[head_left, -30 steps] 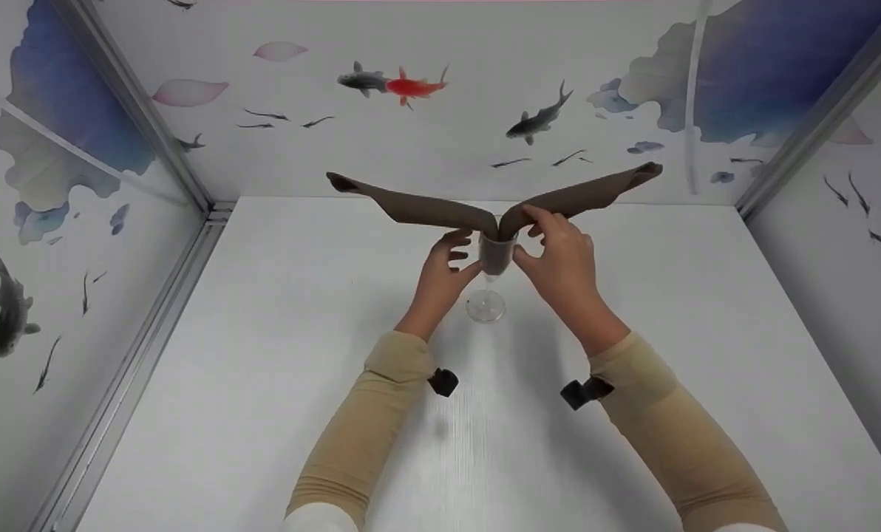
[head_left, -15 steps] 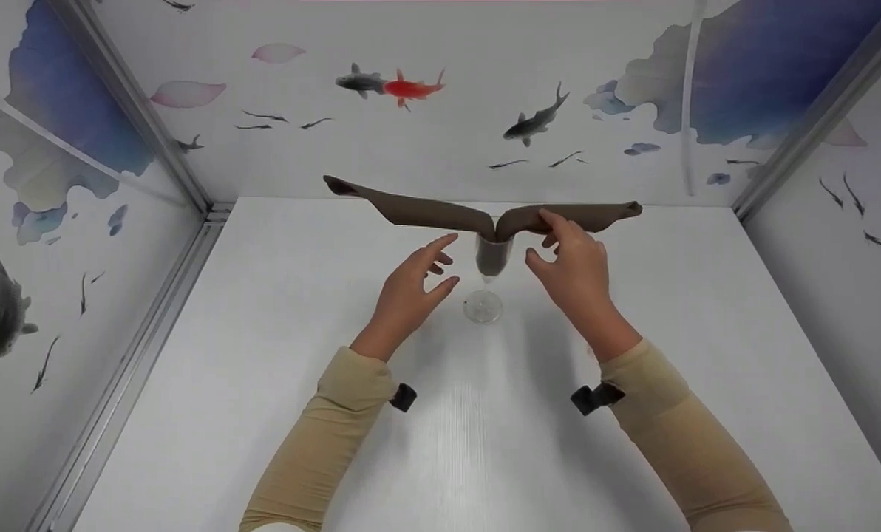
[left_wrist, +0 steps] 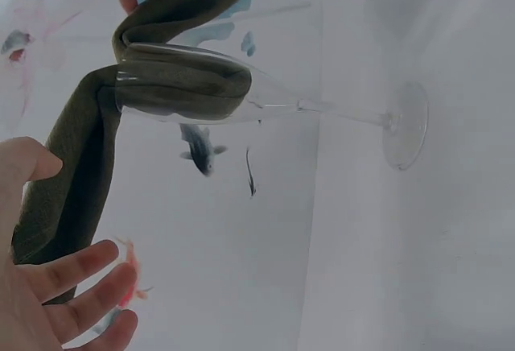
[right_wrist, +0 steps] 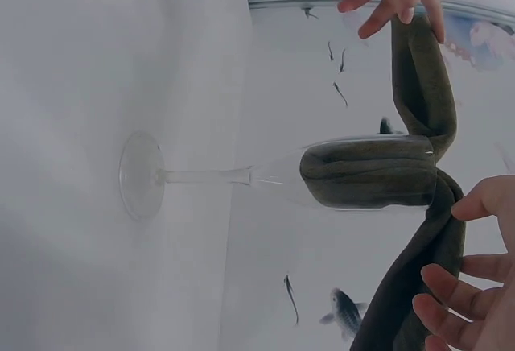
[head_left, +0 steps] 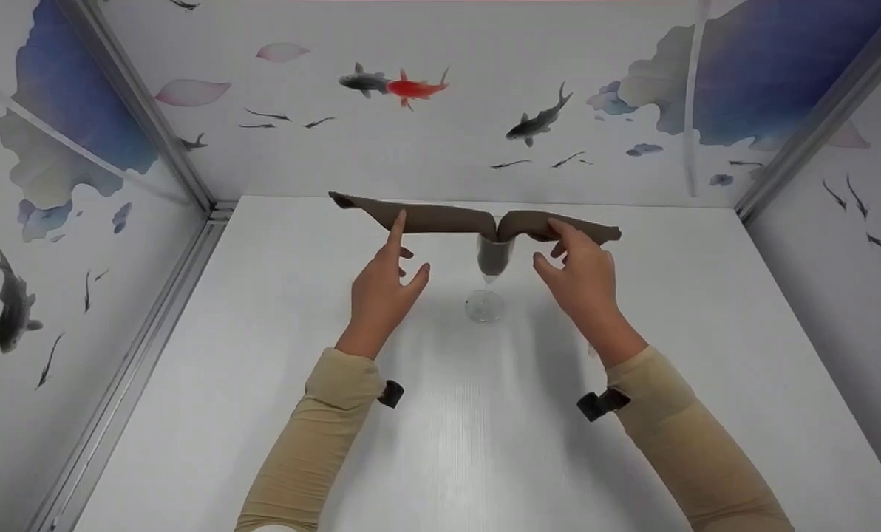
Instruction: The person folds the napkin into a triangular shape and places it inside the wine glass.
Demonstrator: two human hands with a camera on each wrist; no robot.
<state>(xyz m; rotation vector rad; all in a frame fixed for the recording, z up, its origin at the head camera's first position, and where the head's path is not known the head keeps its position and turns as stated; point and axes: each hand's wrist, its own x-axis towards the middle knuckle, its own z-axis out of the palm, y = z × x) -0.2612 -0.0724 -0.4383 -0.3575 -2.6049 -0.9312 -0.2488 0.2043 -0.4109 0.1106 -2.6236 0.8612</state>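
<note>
A brown cloth napkin [head_left: 444,219] stands folded in a clear champagne flute [head_left: 484,306], upright on the white table. Two rolled wings spread from the rim, left and right. My left hand [head_left: 381,292] has its index finger straight up against the left wing, its thumb held apart. At the right wing, my right hand [head_left: 584,277] touches the cloth with its fingertips, the other fingers loosely bent. In the left wrist view, the napkin's bunched middle [left_wrist: 185,85] fills the upper bowl. The right wrist view shows the slim stem [right_wrist: 205,176] and round foot.
White panels with painted fish [head_left: 536,114] and petals enclose the table [head_left: 448,443] at the back and sides. Metal rails [head_left: 137,355] run along the left edge. A small black camera sits on each wrist, the left one [head_left: 391,394] over the table.
My left hand has left the flute's bowl and moved left to the left wing. My right hand has slid outward and slightly down. Both wings have dropped, the right one more.
</note>
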